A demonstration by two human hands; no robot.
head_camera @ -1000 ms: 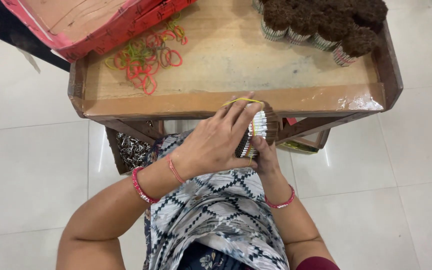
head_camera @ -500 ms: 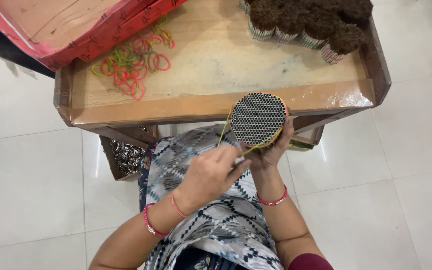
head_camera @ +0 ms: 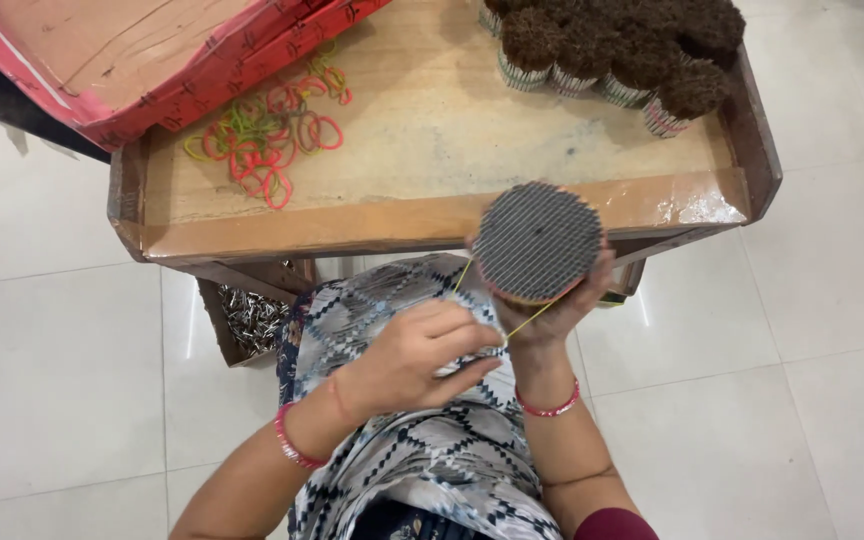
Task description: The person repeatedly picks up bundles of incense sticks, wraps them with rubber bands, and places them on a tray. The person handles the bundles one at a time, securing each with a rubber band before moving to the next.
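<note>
Round bundle of thin sticks, end face up, held just off the near edge of the wooden worktop. Right hand cups it from below, fingers clamped. Left hand, lower left, pinches a yellow rubber band stretched taut to the bundle.

Right hand cups a round bundle of thin sticks from below, flat dotted end facing up, just at the near edge of the wooden tray. Left hand pinches a yellow rubber band, stretched taut from the bundle. Loose coloured rubber bands lie far left on the tray; dark-topped bundles cluster far right; red box overhangs the far-left corner
</note>
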